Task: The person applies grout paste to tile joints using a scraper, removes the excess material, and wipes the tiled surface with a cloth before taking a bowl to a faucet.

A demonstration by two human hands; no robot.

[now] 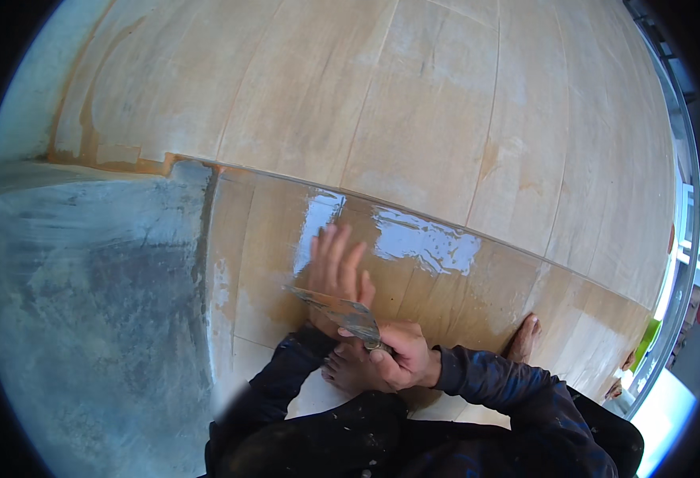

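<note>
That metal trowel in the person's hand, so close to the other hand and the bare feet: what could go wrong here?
1. The right hand holds the trowel with its blade right beside the left hand, which lies flat on the tiled floor; a slip might nick the fingers.
2. A bare foot sits just under the blade and could be scraped.
3. The wet glossy patch looks slippery; hand or foot might slide on it.

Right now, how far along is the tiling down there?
Done: beige tiles already cover the wall and most of the floor. In hand: the right hand grips a trowel while the left hand lies flat on a wet, glossy floor tile. Left: the bare grey cement patch on the person's left has no tiles yet.
</note>
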